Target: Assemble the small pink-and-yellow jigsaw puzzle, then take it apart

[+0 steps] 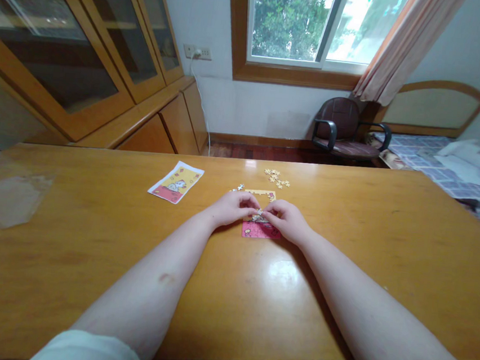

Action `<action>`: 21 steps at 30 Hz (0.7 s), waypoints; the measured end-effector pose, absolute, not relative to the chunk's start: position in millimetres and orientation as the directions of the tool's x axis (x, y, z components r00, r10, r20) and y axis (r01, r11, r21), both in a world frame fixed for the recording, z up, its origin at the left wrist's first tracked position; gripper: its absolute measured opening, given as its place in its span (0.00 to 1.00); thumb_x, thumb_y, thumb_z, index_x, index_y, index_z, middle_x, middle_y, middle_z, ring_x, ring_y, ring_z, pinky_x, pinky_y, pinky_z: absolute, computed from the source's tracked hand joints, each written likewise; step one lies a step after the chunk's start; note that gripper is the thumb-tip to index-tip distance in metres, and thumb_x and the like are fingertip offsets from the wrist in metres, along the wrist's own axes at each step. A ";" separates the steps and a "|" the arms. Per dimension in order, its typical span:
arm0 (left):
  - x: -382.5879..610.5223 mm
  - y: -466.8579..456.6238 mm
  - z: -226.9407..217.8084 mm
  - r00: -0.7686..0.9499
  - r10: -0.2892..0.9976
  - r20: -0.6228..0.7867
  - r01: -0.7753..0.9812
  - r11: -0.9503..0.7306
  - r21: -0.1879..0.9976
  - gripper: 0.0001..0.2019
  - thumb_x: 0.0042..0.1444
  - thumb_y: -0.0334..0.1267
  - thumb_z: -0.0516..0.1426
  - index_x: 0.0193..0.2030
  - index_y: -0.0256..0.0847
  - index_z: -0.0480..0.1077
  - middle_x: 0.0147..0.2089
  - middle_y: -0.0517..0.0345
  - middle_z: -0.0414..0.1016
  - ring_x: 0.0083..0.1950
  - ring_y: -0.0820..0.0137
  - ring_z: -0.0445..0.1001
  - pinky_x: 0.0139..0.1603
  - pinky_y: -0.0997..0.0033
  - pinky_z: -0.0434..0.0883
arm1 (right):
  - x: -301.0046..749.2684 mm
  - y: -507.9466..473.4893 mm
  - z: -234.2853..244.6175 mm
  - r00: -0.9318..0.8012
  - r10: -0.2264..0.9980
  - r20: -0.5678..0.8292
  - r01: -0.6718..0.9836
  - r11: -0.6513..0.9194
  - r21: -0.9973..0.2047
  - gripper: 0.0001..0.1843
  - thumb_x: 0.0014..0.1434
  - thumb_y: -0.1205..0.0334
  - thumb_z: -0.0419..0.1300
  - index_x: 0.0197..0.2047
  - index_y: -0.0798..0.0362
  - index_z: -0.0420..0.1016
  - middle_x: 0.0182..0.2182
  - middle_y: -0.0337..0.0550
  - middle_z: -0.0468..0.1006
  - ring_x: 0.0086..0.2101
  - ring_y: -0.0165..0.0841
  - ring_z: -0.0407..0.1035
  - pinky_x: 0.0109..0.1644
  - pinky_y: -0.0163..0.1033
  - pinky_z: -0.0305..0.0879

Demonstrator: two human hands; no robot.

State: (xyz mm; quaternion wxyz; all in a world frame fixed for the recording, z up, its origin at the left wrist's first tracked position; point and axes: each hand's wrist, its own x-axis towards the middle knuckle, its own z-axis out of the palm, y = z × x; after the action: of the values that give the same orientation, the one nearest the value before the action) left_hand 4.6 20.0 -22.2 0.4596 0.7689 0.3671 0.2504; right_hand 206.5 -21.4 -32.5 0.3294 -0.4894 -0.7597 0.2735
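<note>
A partly assembled jigsaw puzzle (256, 230) lies on the wooden table, pink along its near side and yellow along its far edge. Over its middle, my left hand (236, 207) and my right hand (285, 218) meet with their fingertips pinched together. Between them is a small whitish puzzle piece (259, 211), held by both hands. My fingers and palms cover parts of the puzzle's left and right sides. Just beyond my left hand lie a few loose pieces (240, 187), partly hidden by it. Several yellowish pieces (275, 176) are scattered farther back.
A picture sheet (176, 182) with a white animal on yellow and pink lies to the left. Clear plastic wrapping (6, 200) rests at the table's (228, 303) far left. Behind the table stand a glass-doored cabinet (147, 86), an armchair (342, 127) and a bed (449, 160).
</note>
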 end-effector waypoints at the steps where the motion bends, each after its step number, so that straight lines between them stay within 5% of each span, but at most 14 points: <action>1: 4.5 20.3 -22.4 0.608 0.792 0.058 0.344 -0.328 0.880 0.08 0.53 0.39 0.58 0.37 0.37 0.75 0.36 0.55 0.78 0.38 0.69 0.74 0.44 0.67 0.72 | 207.1 -21.4 -32.2 -0.293 0.929 0.227 0.561 0.359 -0.746 0.08 0.58 0.60 0.60 0.31 0.53 0.76 0.27 0.40 0.75 0.30 0.30 0.67 0.37 0.35 0.61; 5: 1.0 23.1 -23.5 0.574 0.812 0.101 0.436 -0.408 0.802 0.11 0.57 0.40 0.54 0.39 0.40 0.75 0.36 0.57 0.78 0.39 0.69 0.75 0.45 0.69 0.70 | 212.3 -20.1 -29.8 -0.279 0.943 0.181 0.593 0.317 -0.740 0.07 0.57 0.62 0.58 0.29 0.54 0.75 0.26 0.38 0.74 0.28 0.30 0.65 0.35 0.34 0.60; 11: -10.7 28.1 -22.1 0.420 0.906 0.052 0.622 -0.329 0.710 0.20 0.63 0.48 0.45 0.36 0.41 0.74 0.18 0.65 0.67 0.21 0.73 0.68 0.29 0.73 0.66 | 225.5 -16.5 -25.2 -0.444 0.885 0.140 0.622 0.417 -0.663 0.07 0.53 0.69 0.56 0.25 0.53 0.73 0.24 0.37 0.72 0.28 0.29 0.64 0.35 0.34 0.59; 16: -12.7 33.8 -23.6 0.460 0.878 0.132 0.634 -0.429 0.644 0.25 0.63 0.49 0.45 0.21 0.40 0.70 0.28 0.55 0.77 0.34 0.68 0.75 0.43 0.69 0.69 | 233.0 -11.6 -28.7 -0.312 0.935 0.168 0.749 0.351 -0.562 0.07 0.55 0.63 0.58 0.27 0.53 0.74 0.26 0.40 0.74 0.29 0.31 0.65 0.35 0.35 0.58; 19: -11.2 35.5 -25.7 0.493 0.850 0.186 0.606 -0.489 0.627 0.16 0.61 0.43 0.48 0.35 0.41 0.76 0.43 0.54 0.79 0.49 0.65 0.74 0.53 0.67 0.67 | 235.6 -8.7 -31.6 -0.212 0.959 0.190 0.807 0.281 -0.519 0.08 0.57 0.63 0.56 0.29 0.53 0.75 0.29 0.43 0.76 0.31 0.33 0.67 0.36 0.36 0.59; 21: -11.1 35.2 -26.4 0.464 0.874 0.149 0.610 -0.436 0.662 0.16 0.62 0.40 0.48 0.48 0.42 0.74 0.42 0.56 0.80 0.47 0.67 0.76 0.52 0.68 0.68 | 236.2 -8.0 -32.3 -0.198 0.960 0.197 0.816 0.273 -0.509 0.08 0.57 0.64 0.56 0.31 0.53 0.76 0.30 0.43 0.76 0.32 0.33 0.67 0.37 0.36 0.60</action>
State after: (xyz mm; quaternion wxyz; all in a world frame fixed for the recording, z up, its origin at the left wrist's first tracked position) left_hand -11.1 35.2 -26.4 0.2705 0.8115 0.4569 0.2440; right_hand 236.2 -8.0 -32.3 0.2433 -0.5845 -0.7599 0.1475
